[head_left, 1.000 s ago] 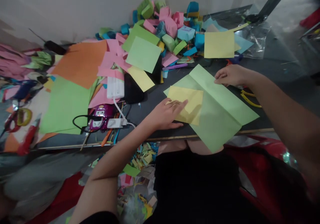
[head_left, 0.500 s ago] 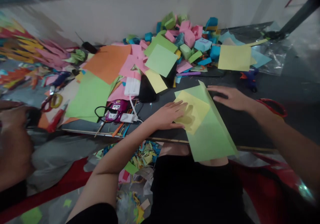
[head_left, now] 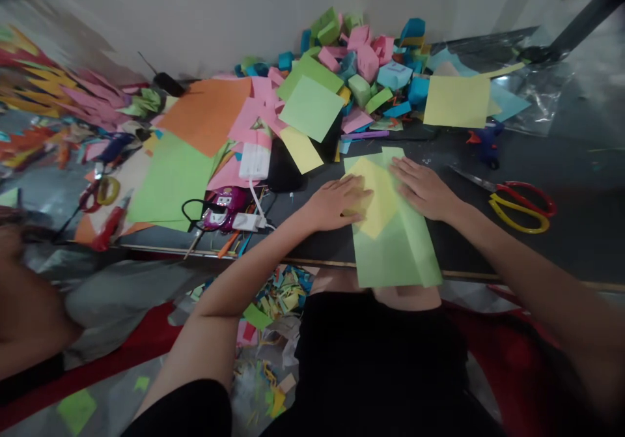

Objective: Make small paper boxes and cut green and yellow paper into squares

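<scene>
Pale-green paper sheet (head_left: 383, 261), yellow paper piece (head_left: 383, 189) on it: left of red-and-yellow-handled scissors (head_left: 498, 192) | right flap (head_left: 418, 240) turned over, flattening apparently unfinished | your left hand (head_left: 339, 204), right hand (head_left: 424, 188): fingers spread on paper

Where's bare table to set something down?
The biggest free patch is the dark table right of the scissors, nearer than the clear plastic. A small gap lies between the yellow strip and the creased green sheet. Crowded: the paper heap at the back, and left around the orange sheet.
</scene>
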`<state>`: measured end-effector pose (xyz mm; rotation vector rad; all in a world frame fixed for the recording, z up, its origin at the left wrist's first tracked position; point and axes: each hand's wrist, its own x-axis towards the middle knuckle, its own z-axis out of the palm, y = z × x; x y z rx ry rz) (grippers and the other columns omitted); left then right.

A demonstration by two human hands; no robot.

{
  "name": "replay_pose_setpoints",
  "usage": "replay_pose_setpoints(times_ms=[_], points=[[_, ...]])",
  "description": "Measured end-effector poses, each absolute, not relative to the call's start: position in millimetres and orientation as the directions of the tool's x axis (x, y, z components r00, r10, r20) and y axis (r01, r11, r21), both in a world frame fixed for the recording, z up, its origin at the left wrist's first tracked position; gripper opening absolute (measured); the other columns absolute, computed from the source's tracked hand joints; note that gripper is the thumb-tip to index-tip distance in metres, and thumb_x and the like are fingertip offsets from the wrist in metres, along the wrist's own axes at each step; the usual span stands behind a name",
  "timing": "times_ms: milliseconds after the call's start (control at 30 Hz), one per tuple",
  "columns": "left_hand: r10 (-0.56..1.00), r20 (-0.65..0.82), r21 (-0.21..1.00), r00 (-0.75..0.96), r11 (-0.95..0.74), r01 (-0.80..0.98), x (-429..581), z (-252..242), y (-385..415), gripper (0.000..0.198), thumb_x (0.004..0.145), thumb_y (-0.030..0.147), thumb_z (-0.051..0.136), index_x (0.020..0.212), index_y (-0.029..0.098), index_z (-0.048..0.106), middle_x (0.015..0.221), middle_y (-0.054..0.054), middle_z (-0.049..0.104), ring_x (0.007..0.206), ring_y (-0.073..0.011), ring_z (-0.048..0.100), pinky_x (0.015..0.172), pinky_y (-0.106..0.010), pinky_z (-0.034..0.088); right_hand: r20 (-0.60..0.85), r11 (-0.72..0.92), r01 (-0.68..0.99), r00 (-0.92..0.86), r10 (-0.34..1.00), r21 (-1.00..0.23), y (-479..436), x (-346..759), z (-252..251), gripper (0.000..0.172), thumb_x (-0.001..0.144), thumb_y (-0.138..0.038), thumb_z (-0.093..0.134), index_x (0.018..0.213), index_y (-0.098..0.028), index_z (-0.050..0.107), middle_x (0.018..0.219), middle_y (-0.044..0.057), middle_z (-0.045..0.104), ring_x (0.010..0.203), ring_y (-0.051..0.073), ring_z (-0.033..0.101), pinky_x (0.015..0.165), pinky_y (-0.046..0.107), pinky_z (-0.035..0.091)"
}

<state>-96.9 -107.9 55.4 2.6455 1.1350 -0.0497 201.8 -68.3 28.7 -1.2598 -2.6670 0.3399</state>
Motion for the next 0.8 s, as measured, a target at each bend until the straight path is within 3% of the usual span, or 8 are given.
replay_pose_setpoints(times_ms=[133,233,333,433,567,800], points=[[0.572,-0.170,0.298,0.802,-0.746,0.595,-102,64,-94,0.052,0.104,0.038,0.049,0.155,0.029,0.052,0.174,-0.005,0.035,0.162,-0.0227,0.032,0.130,-0.044,0.029,-0.018,0.623,0.733,-0.651,0.759,-0.272,-70,197,30,0.064,0.108,-0.043,0.027,0.168,-0.022,0.037,0.174,0.007,0.033,0.160,0.032,0.034,0.127,0.058,0.035],[0.613,-0.134,0.285,0.778,-0.728,0.623,-97,66,-97,0.044,0.103,0.041,0.051,0.139,0.020,0.066,0.167,-0.010,0.047,0.155,-0.0251,0.045,0.126,-0.042,0.036,-0.027,0.588,0.768,-0.613,0.789,-0.255,-68,190,32,0.064,0.108,-0.043,0.027,0.168,-0.023,0.036,0.174,0.006,0.033,0.160,0.032,0.034,0.127,0.058,0.036],[0.781,-0.021,0.201,0.624,-0.608,0.768,-83,62,-109,0.059,0.101,0.050,0.057,0.145,0.012,0.060,0.164,-0.019,0.049,0.152,-0.0322,0.048,0.124,-0.047,0.040,-0.034,0.521,0.820,-0.543,0.839,-0.239,-61,180,30,0.065,0.107,-0.041,0.028,0.168,-0.019,0.035,0.175,0.008,0.031,0.161,0.033,0.031,0.129,0.057,0.032],[0.842,0.018,0.156,0.539,-0.535,0.830,-72,55,-122,0.067,0.102,0.051,0.055,0.154,0.008,0.051,0.165,-0.021,0.047,0.155,-0.0343,0.044,0.125,-0.048,0.039,-0.020,0.462,0.849,-0.482,0.876,-0.256,-50,174,25,0.066,0.106,-0.041,0.031,0.168,-0.020,0.034,0.177,0.008,0.027,0.163,0.034,0.027,0.131,0.059,0.028],[0.763,-0.030,0.208,0.645,-0.627,0.751,-80,50,-126,0.064,0.103,0.048,0.055,0.155,0.011,0.052,0.165,-0.019,0.048,0.154,-0.0321,0.047,0.125,-0.046,0.042,-0.028,0.446,0.848,-0.473,0.881,-0.285,-34,174,19,0.067,0.106,-0.044,0.032,0.170,-0.024,0.032,0.178,0.005,0.023,0.164,0.035,0.024,0.132,0.061,0.024],[0.521,-0.013,0.414,0.853,-0.774,0.479,-112,51,-136,0.065,0.096,0.046,0.065,0.154,0.018,0.056,0.166,-0.013,0.047,0.154,-0.0279,0.047,0.128,-0.047,0.039,-0.019,0.446,0.840,-0.474,0.880,-0.310,-31,177,15,0.067,0.106,-0.049,0.036,0.170,-0.028,0.032,0.178,0.004,0.026,0.164,0.034,0.024,0.132,0.061,0.023]])
